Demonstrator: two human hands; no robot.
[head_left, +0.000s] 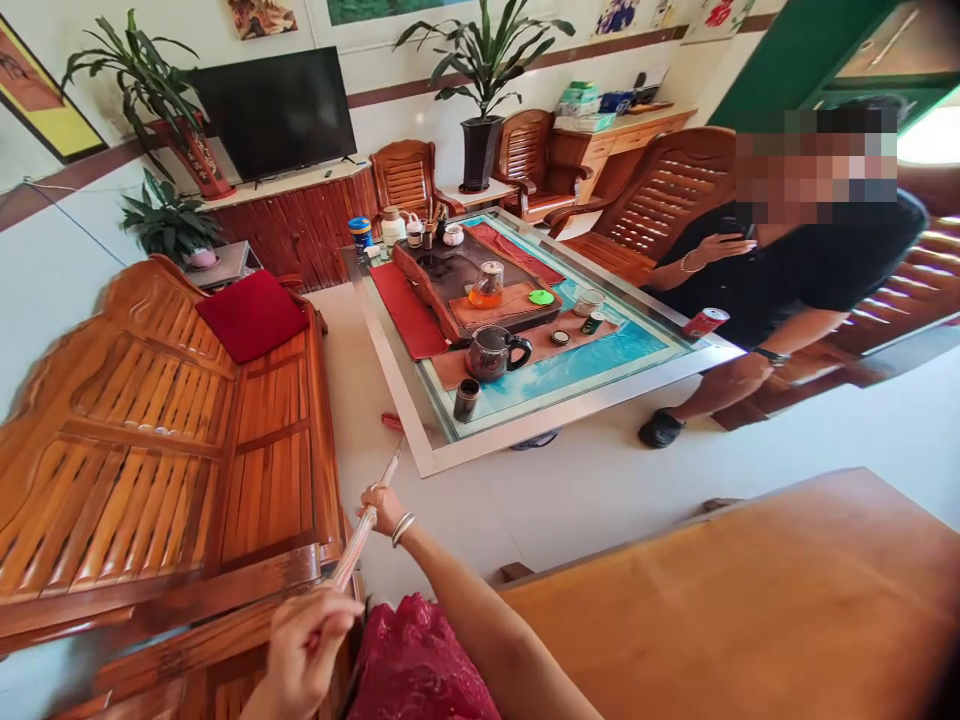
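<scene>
Head view: you look down across a tiled sitting room, with your hands at the bottom of the picture.
Right hand: your right hand [382,508], with a bangle at the wrist, wraps around a slender pale rod [349,558], fingers closed on it.
Left hand: your left hand [300,650] curls around the rod's lower end, well apart from the right, a spacing that likely steadies the rod.
Rod: it slants up and away from you over the floor, just beside a slatted wooden bench [150,450].
Tea table: a glass-topped table [450,452] stands ahead, bearing a dark tea tray [480,270], a glass teapot [487,285] and a dark pitcher [491,352].
Nearby: a seated person in a black shirt [795,270] sits beyond the table.
</scene>
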